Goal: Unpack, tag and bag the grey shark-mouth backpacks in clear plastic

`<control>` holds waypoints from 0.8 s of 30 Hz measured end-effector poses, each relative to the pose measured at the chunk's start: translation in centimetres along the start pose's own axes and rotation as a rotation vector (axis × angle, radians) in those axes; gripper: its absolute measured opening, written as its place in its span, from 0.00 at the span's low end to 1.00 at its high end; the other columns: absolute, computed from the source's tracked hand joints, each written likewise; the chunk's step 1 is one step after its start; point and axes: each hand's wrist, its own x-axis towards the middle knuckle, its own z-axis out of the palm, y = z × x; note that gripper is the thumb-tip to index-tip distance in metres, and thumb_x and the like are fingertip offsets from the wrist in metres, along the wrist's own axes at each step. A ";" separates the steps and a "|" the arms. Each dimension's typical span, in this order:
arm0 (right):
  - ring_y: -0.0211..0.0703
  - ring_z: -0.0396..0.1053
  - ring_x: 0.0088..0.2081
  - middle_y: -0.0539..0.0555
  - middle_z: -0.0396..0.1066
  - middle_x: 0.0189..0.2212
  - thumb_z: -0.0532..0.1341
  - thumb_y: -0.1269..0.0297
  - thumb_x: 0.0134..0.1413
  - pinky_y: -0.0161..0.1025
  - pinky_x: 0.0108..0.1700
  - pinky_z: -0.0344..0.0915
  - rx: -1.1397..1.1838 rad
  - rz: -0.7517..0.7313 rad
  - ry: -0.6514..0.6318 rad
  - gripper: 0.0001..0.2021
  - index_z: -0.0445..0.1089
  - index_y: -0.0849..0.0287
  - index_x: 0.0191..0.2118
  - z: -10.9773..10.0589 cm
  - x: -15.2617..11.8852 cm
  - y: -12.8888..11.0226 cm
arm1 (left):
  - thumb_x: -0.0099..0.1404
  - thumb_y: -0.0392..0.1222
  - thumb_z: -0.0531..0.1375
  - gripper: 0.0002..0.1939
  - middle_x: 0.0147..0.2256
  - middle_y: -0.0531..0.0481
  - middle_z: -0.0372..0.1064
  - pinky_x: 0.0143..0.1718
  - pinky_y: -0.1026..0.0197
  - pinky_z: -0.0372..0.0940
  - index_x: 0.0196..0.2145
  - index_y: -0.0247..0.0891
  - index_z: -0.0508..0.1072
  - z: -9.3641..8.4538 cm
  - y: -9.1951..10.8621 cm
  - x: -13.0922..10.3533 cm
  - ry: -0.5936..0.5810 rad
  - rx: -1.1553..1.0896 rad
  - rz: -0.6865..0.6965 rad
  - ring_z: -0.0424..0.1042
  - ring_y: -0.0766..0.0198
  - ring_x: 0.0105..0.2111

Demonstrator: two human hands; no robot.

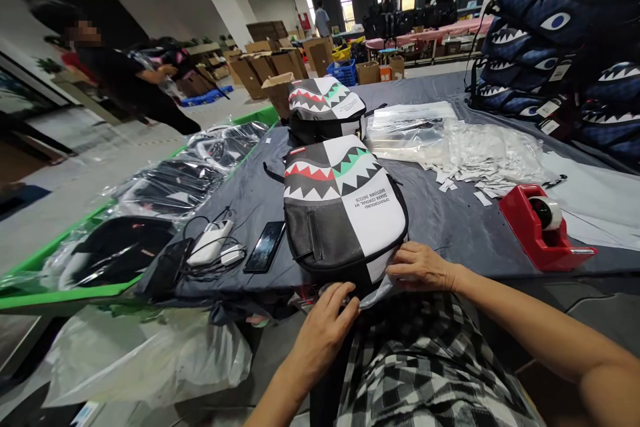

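Observation:
A small backpack in black, grey and white, with a red and green shark-teeth print, lies on the dark cloth-covered table in front of me. My left hand is at its near end, fingers curled and pressed together; what they pinch is hidden. At the near right corner, my right hand has its fingers closed against the backpack's side. Between both hands shows a greyish, thin sheet-like material, whose kind I cannot make out. A second, similar backpack stands just behind the first.
A phone and a white charger with cables lie on the left. Bagged backpacks fill a green-edged bin. On the right are a red tape dispenser, clear plastic bags, small white tags and stacked blue backpacks. Another person walks at left.

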 end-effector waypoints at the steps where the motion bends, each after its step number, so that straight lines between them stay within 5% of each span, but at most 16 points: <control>1: 0.43 0.62 0.37 0.54 0.69 0.36 0.56 0.59 0.66 0.41 0.41 0.57 -0.013 -0.003 -0.012 0.09 0.69 0.55 0.46 -0.2 0.1 0.0 | 0.71 0.31 0.53 0.10 0.47 0.40 0.70 0.47 0.54 0.70 0.47 0.36 0.70 0.0 -0.4 -0.1 -0.034 -0.001 0.039 0.69 0.56 0.47; 6: 0.43 0.60 0.35 0.53 0.70 0.34 0.61 0.59 0.61 0.41 0.39 0.53 -0.037 -0.033 -0.104 0.07 0.68 0.56 0.34 -0.7 0.3 0.0 | 0.71 0.28 0.52 0.12 0.40 0.43 0.72 0.40 0.56 0.67 0.49 0.33 0.68 0.2 -1.8 -0.1 -0.194 0.020 0.191 0.69 0.58 0.38; 10: 0.43 0.63 0.35 0.52 0.72 0.33 0.62 0.58 0.59 0.41 0.42 0.54 -0.005 -0.047 -0.189 0.09 0.66 0.57 0.33 -1.5 0.9 0.2 | 0.71 0.31 0.55 0.06 0.35 0.50 0.69 0.34 0.58 0.61 0.43 0.37 0.67 -0.2 -2.4 1.2 -0.331 -0.027 0.138 0.67 0.60 0.33; 16: 0.41 0.63 0.33 0.51 0.72 0.30 0.62 0.58 0.60 0.40 0.39 0.52 0.014 -0.084 -0.168 0.09 0.64 0.56 0.32 -6.0 4.3 1.0 | 0.67 0.29 0.58 0.08 0.35 0.53 0.68 0.38 0.60 0.60 0.39 0.40 0.66 -4.6 -3.2 5.0 -0.501 -0.105 -0.006 0.68 0.62 0.36; 20: 0.41 0.60 0.30 0.49 0.67 0.25 0.56 0.61 0.64 0.41 0.36 0.50 -0.072 -0.130 0.070 0.11 0.60 0.55 0.30 -10.3 6.6 0.5 | 0.71 0.37 0.58 0.06 0.31 0.53 0.64 0.33 0.60 0.57 0.35 0.40 0.63 -8.4 -2.1 7.9 -0.237 -0.033 0.005 0.64 0.61 0.32; 24: 0.41 0.57 0.26 0.48 0.60 0.22 0.48 0.65 0.68 0.41 0.34 0.49 -0.187 -0.120 0.412 0.13 0.59 0.55 0.30 -12.6 8.5 -1.0 | 0.75 0.40 0.51 0.11 0.27 0.53 0.59 0.30 0.59 0.54 0.32 0.40 0.60 -9.9 -1.6 10.1 0.140 0.040 0.028 0.59 0.61 0.28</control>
